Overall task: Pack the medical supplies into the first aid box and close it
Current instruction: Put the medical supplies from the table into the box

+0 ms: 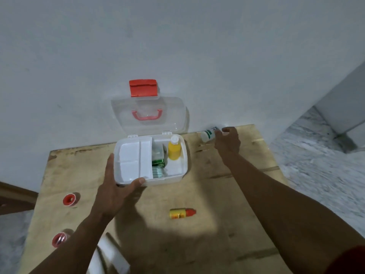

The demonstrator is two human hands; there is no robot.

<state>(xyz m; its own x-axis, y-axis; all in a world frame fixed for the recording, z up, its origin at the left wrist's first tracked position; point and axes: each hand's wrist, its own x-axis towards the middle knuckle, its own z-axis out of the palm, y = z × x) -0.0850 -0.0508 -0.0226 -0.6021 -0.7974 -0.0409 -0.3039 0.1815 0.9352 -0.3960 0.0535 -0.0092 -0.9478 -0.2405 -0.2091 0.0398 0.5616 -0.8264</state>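
The white first aid box stands open on the wooden table, its clear lid with a red latch leaning on the wall. Inside are a white divider tray, a yellow bottle, a green packet and pale strips. My left hand grips the box's front left corner. My right hand reaches the far right, fingers curled around a white bottle with a green label lying by the wall. A small yellow bottle with a red cap lies in front of the box.
Two red tape rolls sit near the table's left edge. White folded material lies at the near edge under my left arm. The wall runs right behind the box. Grey floor shows beyond the table's right edge.
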